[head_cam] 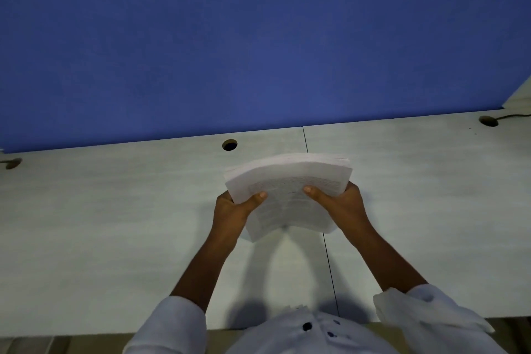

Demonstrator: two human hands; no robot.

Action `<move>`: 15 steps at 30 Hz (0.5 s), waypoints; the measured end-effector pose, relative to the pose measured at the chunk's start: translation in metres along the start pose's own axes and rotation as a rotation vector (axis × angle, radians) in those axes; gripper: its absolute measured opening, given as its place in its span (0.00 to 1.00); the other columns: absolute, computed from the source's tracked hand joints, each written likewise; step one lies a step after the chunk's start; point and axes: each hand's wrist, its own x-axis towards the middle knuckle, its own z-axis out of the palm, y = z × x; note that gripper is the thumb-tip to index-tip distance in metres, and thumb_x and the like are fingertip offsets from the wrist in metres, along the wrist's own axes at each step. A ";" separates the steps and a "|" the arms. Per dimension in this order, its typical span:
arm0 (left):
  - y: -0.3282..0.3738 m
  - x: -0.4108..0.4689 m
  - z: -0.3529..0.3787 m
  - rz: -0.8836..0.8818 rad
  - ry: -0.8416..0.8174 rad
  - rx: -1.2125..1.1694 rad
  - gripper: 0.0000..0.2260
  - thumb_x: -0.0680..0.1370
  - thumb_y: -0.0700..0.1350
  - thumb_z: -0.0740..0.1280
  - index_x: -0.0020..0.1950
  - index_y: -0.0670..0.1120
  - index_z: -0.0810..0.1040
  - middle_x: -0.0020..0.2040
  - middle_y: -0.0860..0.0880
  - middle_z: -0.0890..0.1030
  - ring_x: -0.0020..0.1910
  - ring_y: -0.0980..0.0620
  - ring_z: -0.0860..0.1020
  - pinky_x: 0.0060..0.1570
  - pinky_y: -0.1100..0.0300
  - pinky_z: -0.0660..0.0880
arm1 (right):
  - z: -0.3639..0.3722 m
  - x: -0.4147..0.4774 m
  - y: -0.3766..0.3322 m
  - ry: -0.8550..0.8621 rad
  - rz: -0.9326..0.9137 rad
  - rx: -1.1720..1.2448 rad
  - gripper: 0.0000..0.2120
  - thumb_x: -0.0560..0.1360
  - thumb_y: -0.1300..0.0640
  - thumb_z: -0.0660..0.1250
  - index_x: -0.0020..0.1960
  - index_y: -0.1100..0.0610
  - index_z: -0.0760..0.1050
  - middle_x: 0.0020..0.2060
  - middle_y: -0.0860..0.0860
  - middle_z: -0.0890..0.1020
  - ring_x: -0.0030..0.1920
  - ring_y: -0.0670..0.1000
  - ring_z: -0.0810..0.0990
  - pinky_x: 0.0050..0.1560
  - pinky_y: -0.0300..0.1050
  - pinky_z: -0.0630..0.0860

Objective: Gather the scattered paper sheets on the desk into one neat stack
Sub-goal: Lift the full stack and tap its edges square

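Note:
A thick stack of white printed paper sheets (290,181) is held just above the pale desk (115,224), near its middle. The stack bows upward and its far edges are slightly fanned. My left hand (234,210) grips the stack's left side, thumb on top and fingers hidden underneath. My right hand (342,204) grips the right side the same way, thumb pressed on the printed top sheet. The near edge of the stack hangs close to the desk surface. No loose sheets show elsewhere on the desk.
A blue partition wall (258,37) stands along the desk's back edge. Cable holes sit at the back middle (230,145), far left (11,163) and far right (488,121), the right one with a dark cable. A seam (330,267) runs through the desk.

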 end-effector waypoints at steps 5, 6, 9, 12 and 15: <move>0.013 0.000 0.007 0.036 0.048 0.024 0.13 0.72 0.44 0.75 0.53 0.56 0.77 0.53 0.50 0.82 0.53 0.48 0.81 0.54 0.51 0.78 | 0.005 -0.001 -0.011 0.031 -0.027 0.048 0.16 0.68 0.58 0.78 0.52 0.49 0.77 0.42 0.39 0.80 0.42 0.40 0.80 0.34 0.27 0.76; 0.016 0.001 0.008 0.052 0.044 0.021 0.13 0.73 0.44 0.74 0.53 0.57 0.77 0.54 0.49 0.82 0.53 0.48 0.80 0.54 0.51 0.77 | 0.004 -0.001 -0.014 0.029 -0.048 0.054 0.16 0.68 0.59 0.77 0.51 0.47 0.76 0.41 0.38 0.80 0.41 0.40 0.79 0.34 0.27 0.76; 0.020 0.003 0.007 0.052 0.016 0.057 0.13 0.72 0.44 0.75 0.52 0.57 0.77 0.53 0.49 0.82 0.53 0.48 0.81 0.54 0.51 0.78 | 0.000 -0.001 -0.012 0.025 -0.062 0.055 0.16 0.68 0.59 0.77 0.50 0.46 0.76 0.42 0.39 0.80 0.41 0.40 0.80 0.34 0.27 0.76; 0.024 0.003 0.003 0.024 0.035 0.074 0.14 0.69 0.43 0.77 0.51 0.55 0.80 0.49 0.51 0.84 0.52 0.48 0.82 0.51 0.52 0.80 | 0.000 -0.001 -0.005 -0.006 -0.028 0.015 0.15 0.67 0.57 0.79 0.49 0.46 0.78 0.43 0.42 0.82 0.46 0.45 0.82 0.36 0.31 0.78; 0.051 0.004 -0.008 0.139 -0.019 0.215 0.10 0.69 0.44 0.77 0.48 0.53 0.82 0.45 0.53 0.85 0.46 0.52 0.83 0.43 0.60 0.78 | -0.001 0.001 -0.004 -0.021 0.000 0.020 0.15 0.66 0.56 0.79 0.48 0.45 0.78 0.43 0.42 0.83 0.46 0.43 0.82 0.38 0.33 0.79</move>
